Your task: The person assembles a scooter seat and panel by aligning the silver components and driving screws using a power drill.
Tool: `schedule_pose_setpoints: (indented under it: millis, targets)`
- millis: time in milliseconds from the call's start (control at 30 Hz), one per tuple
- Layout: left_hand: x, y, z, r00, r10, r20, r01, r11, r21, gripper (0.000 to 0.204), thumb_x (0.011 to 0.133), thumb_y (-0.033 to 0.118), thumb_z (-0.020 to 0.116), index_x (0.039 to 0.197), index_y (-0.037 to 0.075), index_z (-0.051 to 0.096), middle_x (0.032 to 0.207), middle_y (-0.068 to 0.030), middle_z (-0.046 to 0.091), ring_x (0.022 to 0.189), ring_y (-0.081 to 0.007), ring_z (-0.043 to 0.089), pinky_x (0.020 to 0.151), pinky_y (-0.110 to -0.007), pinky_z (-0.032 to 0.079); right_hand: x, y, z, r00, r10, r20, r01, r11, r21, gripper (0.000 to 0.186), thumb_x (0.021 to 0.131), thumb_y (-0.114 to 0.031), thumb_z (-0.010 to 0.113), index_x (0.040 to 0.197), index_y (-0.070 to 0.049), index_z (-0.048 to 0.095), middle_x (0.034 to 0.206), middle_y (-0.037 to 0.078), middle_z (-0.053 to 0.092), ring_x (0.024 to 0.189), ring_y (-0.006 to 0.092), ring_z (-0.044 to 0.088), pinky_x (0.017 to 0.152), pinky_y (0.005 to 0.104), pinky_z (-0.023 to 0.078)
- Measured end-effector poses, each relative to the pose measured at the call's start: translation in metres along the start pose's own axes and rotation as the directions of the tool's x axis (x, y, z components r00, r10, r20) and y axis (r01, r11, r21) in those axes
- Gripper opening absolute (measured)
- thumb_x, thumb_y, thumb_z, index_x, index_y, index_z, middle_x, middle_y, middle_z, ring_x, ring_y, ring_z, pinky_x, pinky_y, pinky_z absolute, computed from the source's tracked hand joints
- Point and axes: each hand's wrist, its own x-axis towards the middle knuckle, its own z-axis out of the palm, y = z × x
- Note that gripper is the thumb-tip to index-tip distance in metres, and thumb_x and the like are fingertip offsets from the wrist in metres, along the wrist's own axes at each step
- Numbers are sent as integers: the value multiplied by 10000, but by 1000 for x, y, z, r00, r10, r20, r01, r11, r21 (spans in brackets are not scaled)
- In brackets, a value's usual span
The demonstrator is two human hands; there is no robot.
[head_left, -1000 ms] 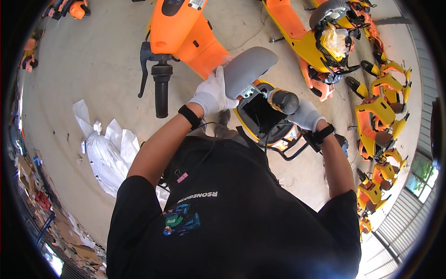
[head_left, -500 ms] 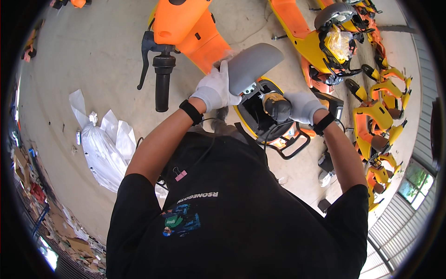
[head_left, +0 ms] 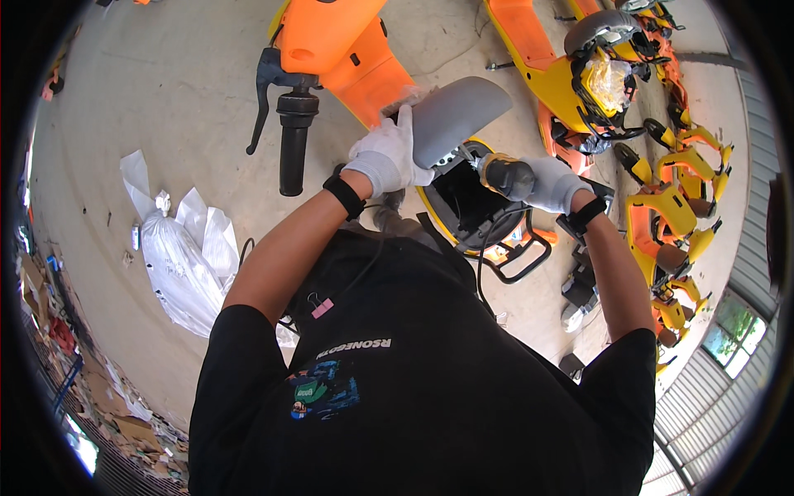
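Observation:
In front of me is an orange and yellow scooter [head_left: 364, 78], its grey seat [head_left: 460, 117] tipped up. My left hand [head_left: 385, 159], in a white glove, grips the seat's edge, thumb stretched along its side. A yellow and black power drill [head_left: 508, 177] is in my gloved right hand [head_left: 552, 183], fingers wrapped round its grip. Its front end points left at the metal bracket [head_left: 449, 158] under the seat; whether the tip touches a screw I cannot tell. Beneath the drill, the dark storage compartment [head_left: 463, 202] lies uncovered.
The scooter's black handlebar grip [head_left: 293, 157] stands to the left, and a black rear rack [head_left: 529, 266] juts toward me. A white plastic bag [head_left: 178, 260] lies on the floor at left. Another scooter [head_left: 546, 78] and several yellow frames [head_left: 674, 211] stand at right.
The drill has turned and lifted, so its front end now points at the bracket and more of the compartment shows. My left hand keeps its hold on the seat.

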Motion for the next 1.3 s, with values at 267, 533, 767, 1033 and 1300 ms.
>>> schedule_pose_setpoints:
  millis: [267, 533, 767, 1033, 1300]
  targets:
    - [0, -3, 6, 994, 50, -94, -47, 998, 34, 1111, 635, 476, 794, 1430, -43, 217, 1171, -349, 544, 1067, -449, 604, 927, -437, 504, 1, -4, -2, 1000, 14, 20, -13, 1000, -23, 316, 766, -245, 734, 1026, -88, 643, 919, 166, 687, 886, 360, 654, 782, 387, 518]
    - [1, -4, 8, 994, 52, -99, -49, 998, 32, 1102, 633, 473, 793, 1422, -41, 220, 1173, -349, 545, 1074, -444, 603, 926, -438, 504, -3, -13, -4, 998, -12, -61, 13, 1000, 9, 393, 744, -329, 771, 1026, -86, 644, 892, 157, 692, 843, 359, 666, 745, 394, 531]
    - [0, -3, 7, 995, 55, -89, -52, 998, 31, 1088, 637, 473, 791, 1411, -45, 228, 1163, -352, 547, 1067, -447, 606, 924, -437, 505, -8, -25, -8, 996, 8, -94, -9, 1000, -9, 374, 747, -332, 763, 1003, -86, 648, 886, 163, 692, 831, 361, 667, 739, 406, 532]
    - [0, -3, 6, 995, 46, -94, -44, 999, 21, 1073, 641, 474, 788, 1404, -39, 235, 1153, -350, 549, 1059, -451, 608, 919, -441, 507, -3, -10, 2, 999, 4, -51, -7, 997, -78, 339, 759, -296, 734, 1006, -82, 644, 900, 176, 686, 862, 373, 658, 755, 413, 529]
    - [3, -3, 4, 998, 18, -67, -17, 1000, 24, 1092, 636, 496, 784, 1411, -35, 227, 1172, -332, 550, 1070, -439, 607, 925, -435, 506, -3, 9, 11, 993, 55, -107, -39, 989, 140, 241, 748, -192, 659, 943, -52, 646, 837, 185, 679, 796, 368, 649, 689, 391, 516]
